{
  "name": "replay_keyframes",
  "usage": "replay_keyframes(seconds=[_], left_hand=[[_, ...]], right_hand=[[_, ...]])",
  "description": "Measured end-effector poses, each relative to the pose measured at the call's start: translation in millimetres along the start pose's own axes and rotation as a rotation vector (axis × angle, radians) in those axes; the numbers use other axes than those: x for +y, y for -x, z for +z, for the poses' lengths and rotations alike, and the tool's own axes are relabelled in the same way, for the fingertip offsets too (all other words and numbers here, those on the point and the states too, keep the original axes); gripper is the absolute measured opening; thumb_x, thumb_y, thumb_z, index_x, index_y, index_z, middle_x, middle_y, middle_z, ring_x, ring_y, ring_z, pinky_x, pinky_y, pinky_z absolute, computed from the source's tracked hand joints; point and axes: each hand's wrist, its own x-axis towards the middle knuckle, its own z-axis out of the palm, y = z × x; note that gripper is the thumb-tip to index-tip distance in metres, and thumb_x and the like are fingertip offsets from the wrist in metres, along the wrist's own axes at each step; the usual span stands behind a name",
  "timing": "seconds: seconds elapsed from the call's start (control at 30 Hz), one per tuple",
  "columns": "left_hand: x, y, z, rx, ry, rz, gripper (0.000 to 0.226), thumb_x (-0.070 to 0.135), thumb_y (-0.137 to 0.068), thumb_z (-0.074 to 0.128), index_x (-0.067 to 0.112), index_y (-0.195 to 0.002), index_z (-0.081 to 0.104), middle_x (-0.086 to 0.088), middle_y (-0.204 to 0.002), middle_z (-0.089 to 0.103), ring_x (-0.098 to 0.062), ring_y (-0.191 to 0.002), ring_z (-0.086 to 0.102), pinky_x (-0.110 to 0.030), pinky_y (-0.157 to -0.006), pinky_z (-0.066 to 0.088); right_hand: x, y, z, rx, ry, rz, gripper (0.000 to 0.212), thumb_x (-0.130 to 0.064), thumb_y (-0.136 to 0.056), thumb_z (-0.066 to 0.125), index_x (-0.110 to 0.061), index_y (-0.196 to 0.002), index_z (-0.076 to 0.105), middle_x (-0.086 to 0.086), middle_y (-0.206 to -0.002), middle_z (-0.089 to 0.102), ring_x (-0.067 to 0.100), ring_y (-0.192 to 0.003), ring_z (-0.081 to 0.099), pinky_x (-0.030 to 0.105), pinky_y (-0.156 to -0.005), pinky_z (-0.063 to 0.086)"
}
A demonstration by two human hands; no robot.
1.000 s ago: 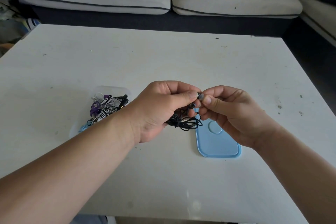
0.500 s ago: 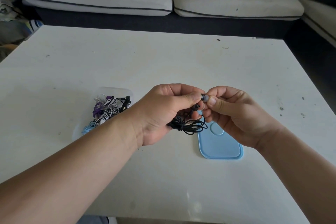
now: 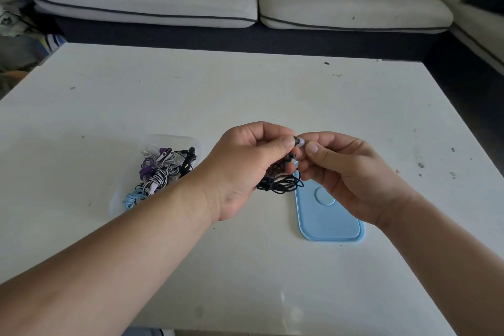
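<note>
Well left of the blue lid, on the white table: one clear tub, packed with tangled cords in purple, white, black-and-white stripe and light blue, too knotted to count.

Between tub and lid, raised off the table: the left hand, fingers curled round one black earphone cable, thumb pressed against the earbud. Thin and matte black, wound into a loose bundle, with loops hanging over the lid's far left corner.

Above the lid's far end: one small dark bud with a pale grey rubber tip. Long axis roughly level, running left to right, tip pointing right. Just below, a second small black end, too small to make out.

Over the lid's far right part: the right hand, fingers curled, thumb and forefinger pinching the bud's pale tip.

One lid, flat on the table, with rounded corners and a round mark near its far end. Two hands, one black set.
</note>
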Motion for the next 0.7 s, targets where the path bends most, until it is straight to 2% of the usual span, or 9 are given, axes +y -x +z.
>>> replay_keyframes(seconds=[0.3,0.47,0.6,0.7], left_hand=[[-5,0,0,0.01,-0.123,0.099,0.008,0.004,-0.099,0.064,0.006,-0.1,0.072,-0.01,-0.086,0.074,-0.021,-0.072,0.066,-0.027,-0.073,0.059],[-6,0,2,0.006,-0.126,0.096,0.009,0.006,-0.1,0.064,0.009,-0.099,0.073,-0.008,-0.087,0.075,-0.023,-0.08,0.068,-0.035,-0.083,0.061],[-7,0,4,0.027,-0.147,0.106,0.009,0.007,-0.101,0.063,0.007,-0.099,0.073,-0.005,-0.084,0.075,-0.021,-0.081,0.068,-0.045,-0.092,0.06],[-7,-1,2,0.04,-0.151,0.111,0.01,0.006,-0.101,0.063,0.007,-0.098,0.073,-0.003,-0.081,0.075,-0.018,-0.076,0.068,-0.039,-0.085,0.062]], right_hand=[[-3,3,3,0.045,0.062,-0.057,0.02,-0.011,-0.078,0.072,0.002,-0.095,0.072,0.017,-0.086,0.073,0.026,-0.076,0.067,0.031,-0.072,0.059],[-8,6,4,0.105,0.179,-0.16,0.016,-0.014,-0.076,0.077,-0.003,-0.088,0.076,0.021,-0.086,0.075,0.033,-0.078,0.068,0.035,-0.074,0.058],[-10,8,6,0.162,0.306,-0.227,0.005,-0.001,-0.084,0.077,-0.002,-0.088,0.076,0.017,-0.083,0.077,0.029,-0.072,0.071,0.033,-0.075,0.059],[-11,10,9,0.181,0.369,-0.249,0.007,0.001,-0.086,0.077,-0.003,-0.091,0.076,0.014,-0.082,0.078,0.024,-0.07,0.072,0.027,-0.073,0.058]])
